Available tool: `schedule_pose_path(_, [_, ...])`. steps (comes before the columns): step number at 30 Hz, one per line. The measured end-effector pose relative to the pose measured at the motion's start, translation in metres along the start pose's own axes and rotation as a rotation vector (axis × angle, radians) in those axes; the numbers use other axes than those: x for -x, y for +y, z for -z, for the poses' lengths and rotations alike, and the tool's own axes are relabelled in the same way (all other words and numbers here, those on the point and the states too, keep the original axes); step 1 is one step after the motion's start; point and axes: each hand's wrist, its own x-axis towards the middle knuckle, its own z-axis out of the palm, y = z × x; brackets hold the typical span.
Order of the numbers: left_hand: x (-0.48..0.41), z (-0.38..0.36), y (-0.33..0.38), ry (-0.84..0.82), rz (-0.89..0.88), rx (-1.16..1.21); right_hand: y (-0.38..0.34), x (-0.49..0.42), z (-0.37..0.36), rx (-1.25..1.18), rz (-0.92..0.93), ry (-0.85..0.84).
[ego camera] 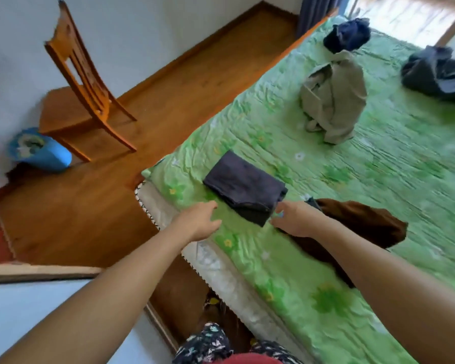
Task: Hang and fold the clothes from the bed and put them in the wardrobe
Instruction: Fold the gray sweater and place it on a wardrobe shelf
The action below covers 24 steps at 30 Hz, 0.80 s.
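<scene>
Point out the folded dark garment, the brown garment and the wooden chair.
folded dark garment [243, 186]: head view, middle of its top face.
brown garment [365, 224]: head view, upper part beside the right forearm.
wooden chair [74, 111]: head view, on the seat.

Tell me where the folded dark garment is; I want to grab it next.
In the head view, the folded dark garment lies near the bed's front-left corner, between the left hand and right hand, beside the brown garment.
</scene>
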Motion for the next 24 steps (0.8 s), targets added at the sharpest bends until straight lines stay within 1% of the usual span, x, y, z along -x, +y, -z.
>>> schedule_pose_path(3, [-0.062,0.004,0.0,-0.014,-0.074,0.01,0.015,-0.031,-0.006,-0.207,-0.129,0.071])
schedule_pose_path(5, [-0.105,0.006,-0.006,-0.025,-0.092,0.04,0.024,-0.056,-0.016,-0.379,-0.236,0.126])
schedule_pose_path(8, [-0.171,0.004,-0.019,-0.025,-0.089,0.063,0.037,-0.102,-0.037,-0.648,-0.403,0.199])
schedule_pose_path(11, [-0.237,-0.003,-0.036,0.017,-0.059,0.098,0.046,-0.156,-0.059,-0.878,-0.55,0.273])
schedule_pose_path(15, [-0.313,-0.021,-0.056,0.013,-0.009,0.146,0.061,-0.224,-0.089,-0.985,-0.65,0.303])
schedule_pose_path(18, [-0.362,-0.035,-0.072,0.02,0.048,0.144,0.073,-0.265,-0.111,-1.068,-0.711,0.26])
schedule_pose_path(20, [-0.39,-0.044,-0.079,0.046,0.068,0.233,0.08,-0.286,-0.124,-1.182,-0.784,0.249])
schedule_pose_path(22, [-0.41,-0.053,-0.084,0.058,0.093,0.437,0.084,-0.299,-0.135,-1.302,-0.859,0.281])
schedule_pose_path(24, [-0.425,-0.058,-0.086,0.064,0.143,0.61,0.088,-0.309,-0.144,-1.382,-0.894,0.341])
